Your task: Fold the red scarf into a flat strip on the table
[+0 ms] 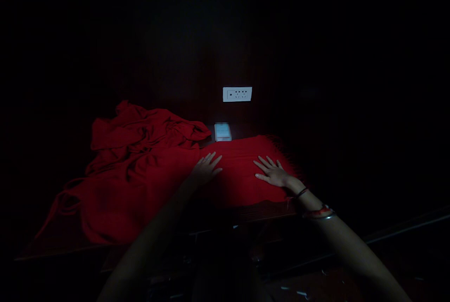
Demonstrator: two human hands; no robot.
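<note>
Red cloth (158, 170), spread on a dark table (270, 213), lying beneath both hands. Folds (144, 131) heaped left of the left hand (208, 169); ties (70, 192) trailing farther left; fringe (286, 149) just right of the right hand (272, 172). Left: palm down, fingers spread, ring (207, 158) worn. Right: likewise flat and wide, bands (318, 212) above the wrist. Pale pad (222, 132), blurred: beyond the hands, between them. White socket (237, 94): farther beyond, between them.
</note>
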